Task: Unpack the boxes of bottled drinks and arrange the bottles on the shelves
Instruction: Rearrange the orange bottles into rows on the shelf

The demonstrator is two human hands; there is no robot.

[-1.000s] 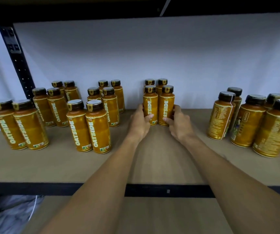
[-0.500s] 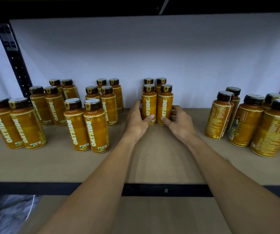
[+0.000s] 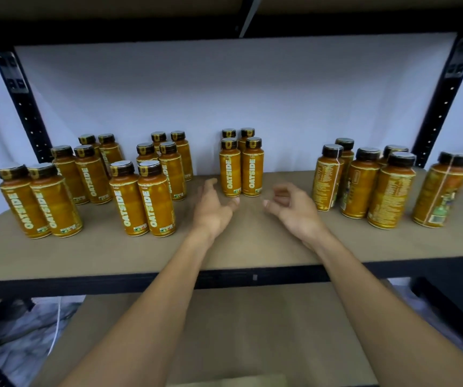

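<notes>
The tan board shelf [image 3: 252, 247], edged by a black metal frame [image 3: 141, 283], carries upright orange plastic bottles [image 3: 54, 208] with black caps. There are paired rows [image 3: 125, 202] at left, a block of four [image 3: 230, 174] mid-back, and a looser cluster [image 3: 360, 185] at right.

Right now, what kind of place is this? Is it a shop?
Probably a stockroom or shop storeroom: a black metal rack, a plain board shelf, and many matching orange bottles standing in groups.

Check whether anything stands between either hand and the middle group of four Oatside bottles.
Nothing visible does. Only bare shelf board lies between the left hand, the right hand and that four-bottle group.
</notes>
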